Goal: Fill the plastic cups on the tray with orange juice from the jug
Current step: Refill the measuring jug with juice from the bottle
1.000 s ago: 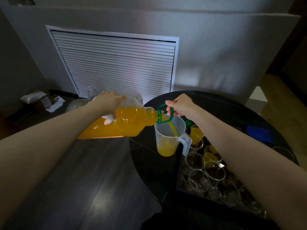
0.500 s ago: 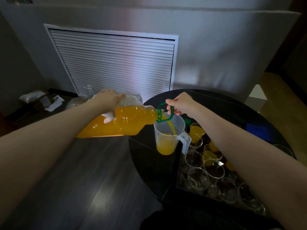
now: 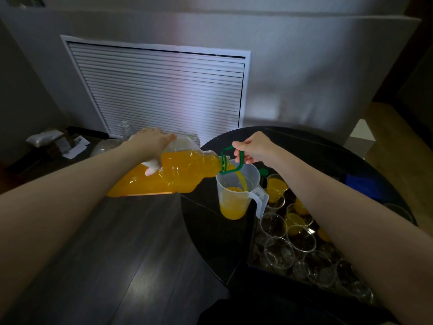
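Gripping a ribbed clear bottle, both hands, left and right, pour into the translucent jug.

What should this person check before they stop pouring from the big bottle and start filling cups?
1. Stream lands inside the jug: ok.
2. Jug has room left: ok, under half full.
3. Left hand supports the bottle body: ok.
4. Right hand has a grip on the green handle: ok.
5. Empty cups wait on the tray: ok, several are clear, some at the back already hold juice.
6. Drips on the table: cannot tell, too dark.
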